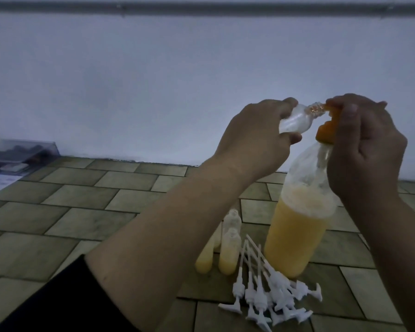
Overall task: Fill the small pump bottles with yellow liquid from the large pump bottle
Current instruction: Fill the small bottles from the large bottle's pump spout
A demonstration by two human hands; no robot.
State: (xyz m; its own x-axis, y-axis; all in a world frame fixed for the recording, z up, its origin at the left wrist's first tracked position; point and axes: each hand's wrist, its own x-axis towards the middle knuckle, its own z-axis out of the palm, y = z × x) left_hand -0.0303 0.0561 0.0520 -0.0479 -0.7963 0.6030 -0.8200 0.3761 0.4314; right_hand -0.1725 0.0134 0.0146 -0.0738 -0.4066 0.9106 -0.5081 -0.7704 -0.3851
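large bottle (297, 238) half yellow (foamy)

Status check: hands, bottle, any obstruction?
Left hand holds empty small bottle at orange pump. Right hand grips pump. Nothing blocking.

A floor (86, 212) of olive-brown rectangular tiles laid in a staggered brick pattern meets a plain pale wall (153, 80). At the far left, against the wall, lies a clear plastic box (22, 152) with dark, blurred contents.
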